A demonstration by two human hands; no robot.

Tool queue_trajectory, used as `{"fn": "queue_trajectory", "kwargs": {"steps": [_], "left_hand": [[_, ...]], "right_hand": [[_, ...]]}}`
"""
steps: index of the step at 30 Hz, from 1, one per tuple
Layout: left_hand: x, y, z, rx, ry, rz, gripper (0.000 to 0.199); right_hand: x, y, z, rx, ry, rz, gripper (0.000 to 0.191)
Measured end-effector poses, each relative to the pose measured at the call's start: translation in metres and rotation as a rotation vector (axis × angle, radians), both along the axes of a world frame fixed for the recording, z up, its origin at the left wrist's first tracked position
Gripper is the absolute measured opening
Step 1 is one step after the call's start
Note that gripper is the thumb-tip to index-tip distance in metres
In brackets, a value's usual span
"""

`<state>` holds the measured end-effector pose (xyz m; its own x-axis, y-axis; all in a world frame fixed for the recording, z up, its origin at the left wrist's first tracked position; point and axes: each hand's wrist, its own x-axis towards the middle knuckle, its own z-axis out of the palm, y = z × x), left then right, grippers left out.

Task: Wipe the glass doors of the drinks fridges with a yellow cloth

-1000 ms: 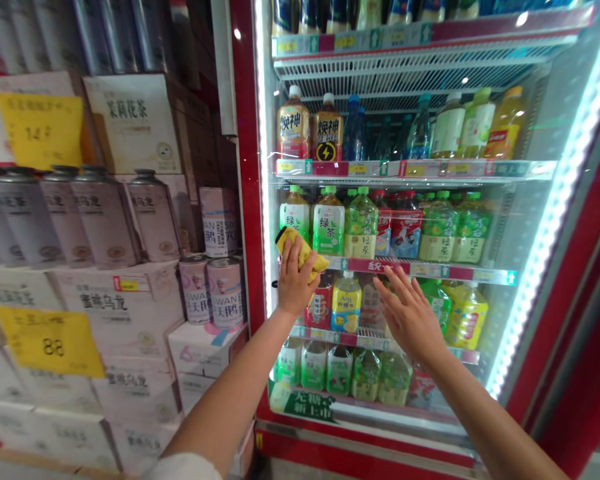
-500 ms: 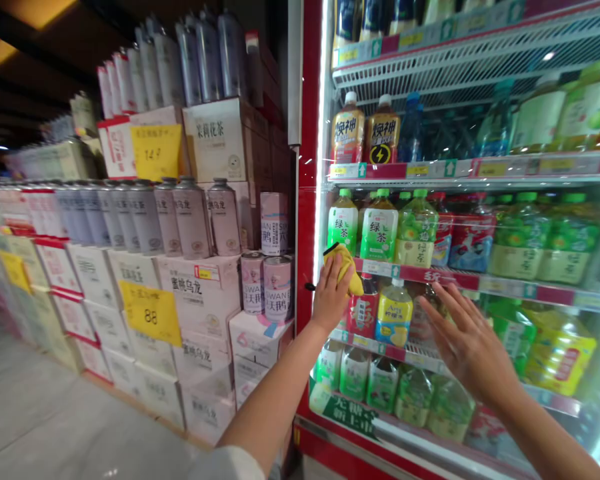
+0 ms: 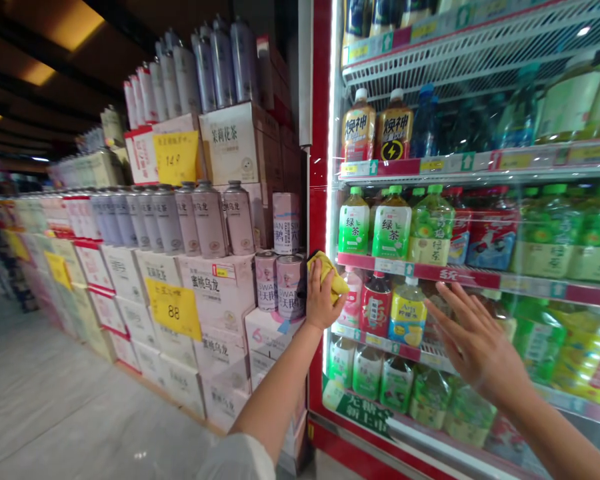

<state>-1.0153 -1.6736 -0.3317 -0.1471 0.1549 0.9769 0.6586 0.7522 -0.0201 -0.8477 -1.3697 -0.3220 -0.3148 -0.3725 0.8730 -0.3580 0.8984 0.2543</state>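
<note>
My left hand (image 3: 322, 300) presses a yellow cloth (image 3: 334, 283) with a dark edge against the red left frame (image 3: 320, 200) of a glass-fronted drinks cooler. My right hand (image 3: 473, 333) is spread with nothing in it, its palm toward the glass in front of the lower shelves. Behind the glass, near the cloth, stand a dark red bottle (image 3: 377, 305) and a yellow and blue bottle (image 3: 408, 313). Green tea bottles (image 3: 392, 227) line the shelf above. Whether my right fingertips touch the glass is hard to tell.
Left of the cooler rise stacked cartons (image 3: 220, 293) with rows of metallic bottles (image 3: 210, 223) on them. Pink cans (image 3: 290, 287) stand close to my left hand. Yellow price signs (image 3: 174, 309) hang on the cartons. Grey floor (image 3: 105, 427) shows at the lower left.
My left hand and the cloth have moved left, from the glass onto the cooler's red frame edge. The view has shifted slightly left. My right hand remains spread before the glass.
</note>
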Motion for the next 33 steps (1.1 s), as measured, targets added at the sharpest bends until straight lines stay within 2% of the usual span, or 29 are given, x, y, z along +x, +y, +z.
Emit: {"fn": "queue_trajectory", "kwargs": {"steps": [3,5,7,10,11,12,13,14,17,18,19,20,21,24,25,26,27,28,31,33], "left_hand": [[-0.015,-0.003,0.024,0.013,0.019,0.037,0.055],[-0.021,-0.005,0.031,0.044,0.036,0.051,0.061],[-0.02,-0.006,0.018,0.069,0.038,0.062,0.066],[-0.013,-0.006,-0.016,0.077,0.013,0.086,0.07],[-0.012,-0.006,-0.02,0.068,0.008,0.086,0.071],[-0.012,-0.006,-0.018,0.061,0.008,0.085,0.071],[-0.014,-0.006,-0.008,0.056,0.014,0.082,0.07],[-0.016,-0.006,0.009,0.053,0.027,0.08,0.067],[-0.026,-0.002,0.072,0.071,0.09,0.058,0.059],[-0.028,0.0,0.088,0.08,0.108,0.048,0.058],[-0.029,0.002,0.096,0.091,0.119,0.045,0.057],[-0.028,0.003,0.097,0.095,0.126,0.043,0.057],[-0.027,0.004,0.091,0.098,0.125,0.043,0.057],[-0.02,0.001,0.053,0.09,0.091,0.051,0.06],[-0.019,0.0,0.045,0.084,0.073,0.056,0.061],[-0.019,-0.001,0.043,0.074,0.061,0.057,0.062],[-0.02,-0.001,0.047,0.064,0.055,0.055,0.062],[-0.021,0.0,0.059,0.055,0.058,0.05,0.061],[-0.024,0.013,0.108,0.04,0.091,0.009,0.056],[-0.022,0.026,0.126,0.026,0.121,0.0,0.056]], "right_hand": [[-0.007,-0.009,0.004,0.022,0.005,0.008,0.065],[-0.011,-0.016,0.005,0.029,0.01,0.018,0.064],[-0.014,-0.021,0.002,0.034,0.006,0.031,0.063],[-0.018,-0.025,-0.004,0.044,-0.018,0.042,0.059],[-0.019,-0.026,-0.005,0.048,-0.024,0.045,0.058],[-0.02,-0.027,-0.005,0.052,-0.028,0.048,0.057],[-0.021,-0.028,-0.004,0.054,-0.03,0.051,0.056],[-0.022,-0.028,-0.002,0.052,-0.027,0.051,0.055],[-0.026,-0.03,0.005,0.039,0.001,0.035,0.053],[-0.028,-0.03,0.006,0.038,0.011,0.027,0.053],[-0.03,-0.031,0.006,0.038,0.021,0.019,0.054],[-0.032,-0.03,0.005,0.04,0.03,0.013,0.055],[-0.033,-0.03,0.003,0.04,0.035,0.006,0.057],[-0.035,-0.028,0.0,0.029,0.038,-0.021,0.062],[-0.035,-0.027,0.001,0.023,0.034,-0.029,0.064],[-0.034,-0.026,0.003,0.015,0.031,-0.034,0.066],[-0.033,-0.025,0.006,0.005,0.031,-0.038,0.067],[-0.031,-0.024,0.01,-0.007,0.035,-0.038,0.069],[-0.026,-0.023,0.022,-0.035,0.058,-0.032,0.071],[-0.023,-0.022,0.027,-0.036,0.074,-0.028,0.071]]}}
